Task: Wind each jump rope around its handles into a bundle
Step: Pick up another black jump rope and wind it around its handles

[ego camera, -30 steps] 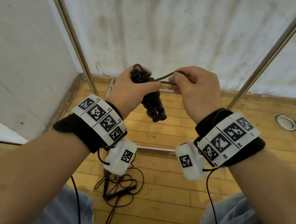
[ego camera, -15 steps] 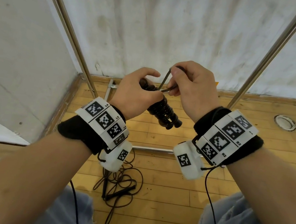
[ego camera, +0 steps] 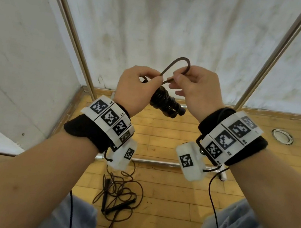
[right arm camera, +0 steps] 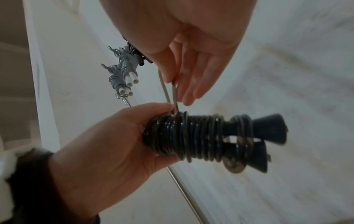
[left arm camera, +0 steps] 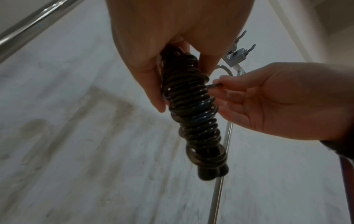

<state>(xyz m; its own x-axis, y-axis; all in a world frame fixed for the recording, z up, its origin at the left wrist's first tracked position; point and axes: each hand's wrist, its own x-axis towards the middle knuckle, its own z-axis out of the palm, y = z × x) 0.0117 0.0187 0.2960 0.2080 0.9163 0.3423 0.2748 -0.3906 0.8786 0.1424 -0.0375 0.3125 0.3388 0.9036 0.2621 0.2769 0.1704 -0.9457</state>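
My left hand [ego camera: 138, 84] grips a black jump rope bundle [ego camera: 164, 101], its cord coiled tightly round the two handles [right arm camera: 268, 133]. A free loop of cord [ego camera: 176, 65] rises above the bundle. My right hand [ego camera: 192, 87] pinches that loop between thumb and fingers, just right of the left hand. In the left wrist view the bundle [left arm camera: 193, 112] hangs down from my left hand [left arm camera: 172, 45], with the right hand [left arm camera: 268, 100] beside it. A second black jump rope [ego camera: 117, 196] lies loose and tangled on the floor below, between my knees.
A metal rack frames the space, with slanted poles [ego camera: 69, 23] left and right and a low crossbar [ego camera: 154, 162]. Grey wound rope bundles [right arm camera: 122, 71] hang from its rail. White walls stand behind, wooden floor [ego camera: 172, 195] lies below, with a round floor fitting [ego camera: 282, 135] at right.
Both hands have risen. The right hand has drawn the cord's end up into a taller loop above the bundle, and the bundle has tilted more to the right.
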